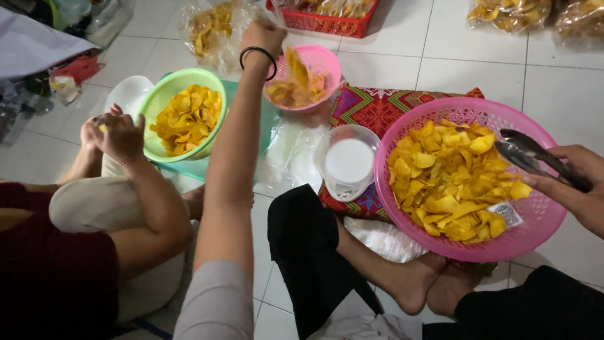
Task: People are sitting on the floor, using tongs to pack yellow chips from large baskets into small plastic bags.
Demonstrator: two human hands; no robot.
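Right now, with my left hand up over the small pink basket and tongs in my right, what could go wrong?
1. Chips in your left hand sit partly past the small pink basket and might drop on the floor.
2. Your left arm reaches past the green basket and could knock it.
3. The tongs in your right hand could flick chips from the big pink basket.

The floor (478, 69) is laid with pale, glossy square tiles and thin grey grout lines. A patterned red woven mat (377, 110) lies on it, evenly lit.
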